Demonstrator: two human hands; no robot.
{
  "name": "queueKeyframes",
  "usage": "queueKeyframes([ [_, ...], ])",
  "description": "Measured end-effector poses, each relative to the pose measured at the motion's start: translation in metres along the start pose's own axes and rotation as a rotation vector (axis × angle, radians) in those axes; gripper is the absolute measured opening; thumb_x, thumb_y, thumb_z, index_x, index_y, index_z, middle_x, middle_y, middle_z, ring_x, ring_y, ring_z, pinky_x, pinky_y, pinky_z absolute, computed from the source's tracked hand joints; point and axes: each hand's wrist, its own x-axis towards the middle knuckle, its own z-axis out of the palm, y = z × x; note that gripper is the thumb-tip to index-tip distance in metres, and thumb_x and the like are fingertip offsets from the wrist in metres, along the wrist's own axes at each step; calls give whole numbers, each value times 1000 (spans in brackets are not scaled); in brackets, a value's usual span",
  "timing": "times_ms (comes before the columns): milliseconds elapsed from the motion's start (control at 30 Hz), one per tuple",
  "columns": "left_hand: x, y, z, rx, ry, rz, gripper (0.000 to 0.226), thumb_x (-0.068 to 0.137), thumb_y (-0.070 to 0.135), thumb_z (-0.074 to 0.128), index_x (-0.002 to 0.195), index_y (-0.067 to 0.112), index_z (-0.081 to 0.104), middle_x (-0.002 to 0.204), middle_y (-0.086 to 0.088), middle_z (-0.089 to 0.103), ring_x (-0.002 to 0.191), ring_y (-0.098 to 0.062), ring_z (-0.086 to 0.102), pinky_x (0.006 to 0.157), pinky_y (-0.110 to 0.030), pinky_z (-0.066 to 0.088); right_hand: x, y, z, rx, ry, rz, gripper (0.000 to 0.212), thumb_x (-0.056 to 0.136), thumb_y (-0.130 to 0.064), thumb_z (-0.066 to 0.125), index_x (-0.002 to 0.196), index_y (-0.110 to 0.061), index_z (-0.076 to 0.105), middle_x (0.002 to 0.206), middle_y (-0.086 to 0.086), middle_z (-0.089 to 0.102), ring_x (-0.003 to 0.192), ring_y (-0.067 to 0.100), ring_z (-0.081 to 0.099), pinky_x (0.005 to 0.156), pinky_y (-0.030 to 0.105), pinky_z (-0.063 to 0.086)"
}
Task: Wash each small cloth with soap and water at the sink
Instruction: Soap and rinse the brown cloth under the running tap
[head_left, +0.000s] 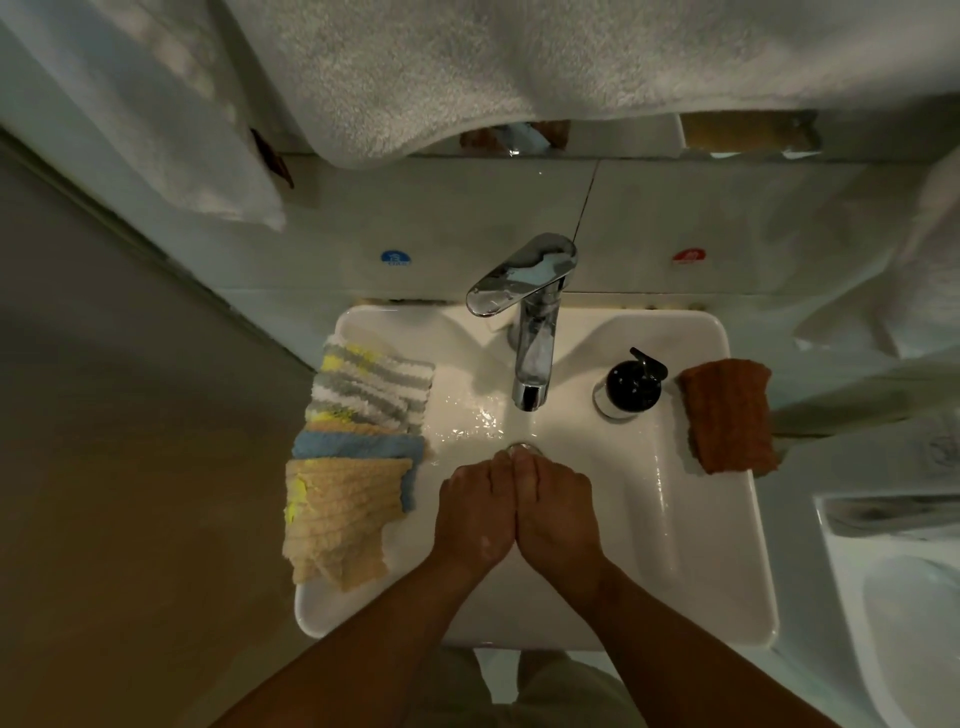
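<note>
Over the drain of the white sink (654, 545), the left hand (475, 512) and right hand (558, 514) lie pressed side by side, fingers straight and together, holding nothing, under water running from the tap (530, 322). A stack of small cloths (358, 447) rests on the sink's left rim. One brown cloth (727, 415) lies on the right rim beside the soap bottle (631, 387).
</note>
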Motion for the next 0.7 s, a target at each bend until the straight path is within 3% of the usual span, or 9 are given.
queueKeyframes([
  [100,2,9,-7,-62,-87,-102,33,104,19,39,94,10,68,80,-7,72,71,-21,69,62,-26,46,4,-2,-8,70,-50,64,29,96,-19,42,97,-7,68,72,4,70,53,18,64,46,26,48],
  [200,-6,24,-20,-706,-175,-499,32,109,34,39,97,25,67,89,3,71,85,-11,68,78,-30,55,14,-10,-28,661,-197,692,37,108,-37,36,93,-21,66,83,-2,70,74,10,67,68,25,53],
  [267,-12,24,-23,-898,-90,-520,20,107,33,46,108,23,63,101,-3,70,91,-15,69,83,-38,60,12,-9,-32,939,-294,878,27,106,-44,40,107,-24,59,97,2,68,82,11,64,68,27,51],
  [333,-18,18,-22,-820,-22,-440,15,106,33,47,109,25,60,96,-5,70,81,-17,68,71,-36,58,7,-13,-41,1020,-328,783,20,107,-40,42,120,-29,52,98,2,67,75,7,61,62,21,47],
  [400,-21,15,-19,-695,11,-383,22,107,34,43,101,21,59,83,-1,67,70,-12,62,64,-29,48,0,-18,-46,912,-271,574,23,107,-38,40,123,-27,53,94,-4,67,75,5,64,64,22,51],
  [467,-22,17,-13,-545,20,-341,35,108,39,36,90,17,57,77,6,62,69,-5,59,68,-27,44,-3,-20,-44,725,-202,507,31,107,-41,36,114,-20,58,92,-6,69,80,9,68,72,31,57],
  [533,-22,23,-12,-413,38,-305,39,104,46,29,87,25,58,81,13,61,76,0,58,76,-27,44,1,-21,-42,502,-113,402,30,107,-29,39,104,-11,62,84,2,69,69,17,67,64,39,59],
  [633,-17,25,-15,-281,50,-217,39,106,34,38,100,13,69,92,0,70,88,-18,66,77,-16,44,6,-19,-35,145,-36,61,23,89,-13,47,92,-2,67,75,8,67,53,19,62,44,31,53],
  [700,-15,22,-18,-279,50,-193,37,107,27,41,96,3,68,91,-14,73,84,-30,67,75,-28,48,10,-17,-37,104,0,31,27,88,-13,42,83,-2,66,68,6,64,49,17,59,42,24,48],
])
